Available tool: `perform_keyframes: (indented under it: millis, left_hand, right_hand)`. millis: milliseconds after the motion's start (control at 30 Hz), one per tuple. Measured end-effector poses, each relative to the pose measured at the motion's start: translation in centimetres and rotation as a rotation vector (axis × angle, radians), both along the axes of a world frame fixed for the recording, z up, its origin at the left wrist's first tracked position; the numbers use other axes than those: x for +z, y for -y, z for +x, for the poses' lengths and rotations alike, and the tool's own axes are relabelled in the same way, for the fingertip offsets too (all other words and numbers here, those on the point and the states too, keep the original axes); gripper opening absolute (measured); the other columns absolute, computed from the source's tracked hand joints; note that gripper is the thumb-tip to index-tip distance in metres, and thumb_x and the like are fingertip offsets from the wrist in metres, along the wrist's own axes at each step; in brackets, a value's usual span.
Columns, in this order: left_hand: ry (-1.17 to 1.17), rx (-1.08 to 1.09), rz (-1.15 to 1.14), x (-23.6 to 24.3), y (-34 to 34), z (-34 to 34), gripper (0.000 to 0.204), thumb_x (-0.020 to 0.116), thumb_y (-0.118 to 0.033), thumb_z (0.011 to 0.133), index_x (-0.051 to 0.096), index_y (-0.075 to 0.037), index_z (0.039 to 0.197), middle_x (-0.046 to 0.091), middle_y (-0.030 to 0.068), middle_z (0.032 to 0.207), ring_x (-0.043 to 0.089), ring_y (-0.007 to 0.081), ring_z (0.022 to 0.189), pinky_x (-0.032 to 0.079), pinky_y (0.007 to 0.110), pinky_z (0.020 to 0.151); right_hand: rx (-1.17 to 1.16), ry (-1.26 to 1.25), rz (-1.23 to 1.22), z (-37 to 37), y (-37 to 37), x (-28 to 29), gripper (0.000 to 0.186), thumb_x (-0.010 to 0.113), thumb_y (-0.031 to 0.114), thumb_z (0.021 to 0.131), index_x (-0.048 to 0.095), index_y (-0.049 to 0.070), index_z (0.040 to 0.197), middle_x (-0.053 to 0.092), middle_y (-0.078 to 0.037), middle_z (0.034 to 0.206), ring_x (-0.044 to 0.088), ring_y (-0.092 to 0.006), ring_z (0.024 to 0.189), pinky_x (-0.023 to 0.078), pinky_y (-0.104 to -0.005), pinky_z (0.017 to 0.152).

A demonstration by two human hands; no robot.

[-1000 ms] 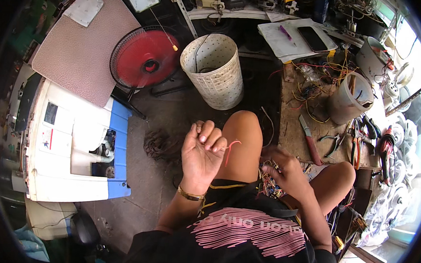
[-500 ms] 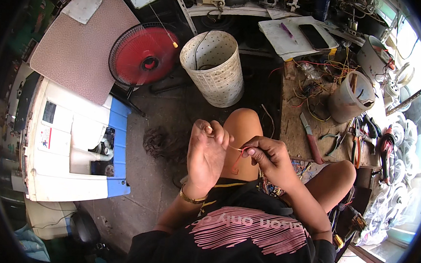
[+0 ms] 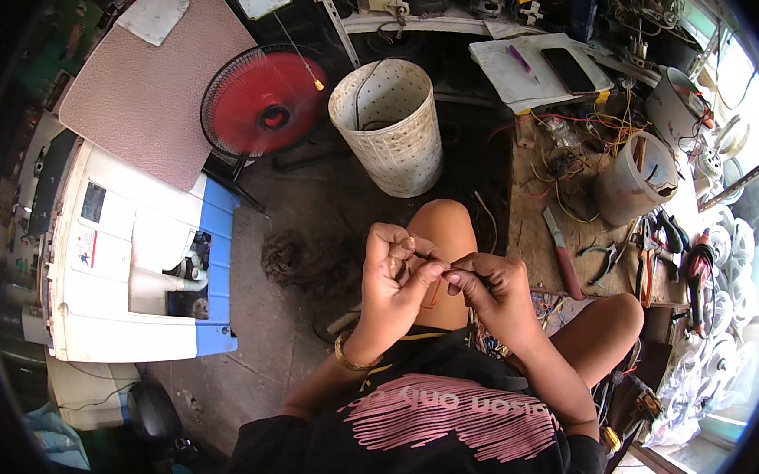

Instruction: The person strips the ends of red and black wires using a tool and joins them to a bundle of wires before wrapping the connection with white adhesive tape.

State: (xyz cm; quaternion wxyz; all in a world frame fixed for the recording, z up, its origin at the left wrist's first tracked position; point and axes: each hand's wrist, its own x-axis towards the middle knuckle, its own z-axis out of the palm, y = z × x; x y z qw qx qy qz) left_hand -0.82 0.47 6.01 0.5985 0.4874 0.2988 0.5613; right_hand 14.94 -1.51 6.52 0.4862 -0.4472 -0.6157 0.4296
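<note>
A thin red wire hangs in a short loop beneath my fingertips, above my bare thigh. My left hand is pinched with thumb against fingers at the wire's end, its wrist wearing a gold-coloured bracelet. Close beside it, tips nearly touching, my right hand grips the same wire between thumb and forefinger. The short stretch between the two pinches is mostly hidden by the fingers. A bundle of coloured wires lies in my lap under the right forearm.
On the wooden bench at right lie a red-handled knife, pliers, loose wires and a plastic tub. A spotted bin stands ahead, with a red fan beside it. A white-and-blue appliance stands left.
My left hand has moved right toward the right hand, its raised fingers curling into a pinch with the thumb. The gap of wire between the hands has closed up.
</note>
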Motion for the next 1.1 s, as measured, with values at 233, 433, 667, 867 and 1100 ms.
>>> perform_keyframes:
  millis: [233,433,667,867,1100]
  left_hand:
    - [0.414,-0.169,-0.279,-0.6,-0.7,-0.7,0.032,0.059,-0.007,0.094,0.037,-0.013,0.116,0.05,0.0043,0.087,0.051,0.0124,0.082,0.045,0.03,0.081]
    - [-0.989,0.186,0.82,3.5,-0.8,-0.9,0.028,0.069,-0.021,0.081,0.062,-0.007,0.105,0.051,0.0106,0.103,0.049,0.0239,0.089,0.041,0.038,0.08]
    - [-1.325,-0.035,0.845,3.2,-0.8,-0.6,0.01,0.066,-0.011,0.081,0.058,-0.008,0.085,0.059,0.0034,0.081,0.059,0.024,0.081,0.046,0.038,0.068]
    - [-0.985,-0.284,0.674,1.3,-1.1,-0.4,0.007,0.061,-0.002,0.083,0.055,-0.005,0.085,0.058,0.0099,0.071,0.06,0.0264,0.062,0.047,0.035,0.056]
    - [-0.682,-0.406,0.474,0.1,-0.4,-0.5,0.005,0.058,-0.003,0.089,0.054,-0.001,0.086,0.057,0.0122,0.07,0.06,0.0281,0.061,0.044,0.031,0.055]
  right_hand:
    - [-0.057,-0.126,-0.146,0.4,0.6,-1.1,0.01,0.065,0.005,0.087,0.069,-0.003,0.086,0.062,-0.007,0.063,0.053,-0.0086,0.051,0.042,-0.0254,0.049]
    - [-0.099,0.007,0.079,0.9,0.4,-0.4,0.007,0.065,0.003,0.085,0.068,-0.003,0.082,0.064,-0.011,0.068,0.058,-0.0165,0.056,0.044,-0.0283,0.053]
    - [-0.175,0.044,0.113,1.1,0.7,-0.7,0.009,0.063,0.002,0.086,0.064,-0.004,0.079,0.063,-0.012,0.07,0.06,-0.0203,0.06,0.045,-0.0293,0.055]
    - [-0.186,-0.482,-0.209,1.1,1.3,-1.5,0.029,0.054,0.021,0.097,0.057,0.002,0.075,0.057,-0.004,0.068,0.049,-0.0104,0.057,0.037,-0.0213,0.053]
    - [-0.172,-0.949,-0.342,2.0,0.8,-2.0,0.024,0.054,0.018,0.096,0.056,0.004,0.076,0.058,-0.007,0.07,0.056,-0.0153,0.059,0.043,-0.0263,0.054]
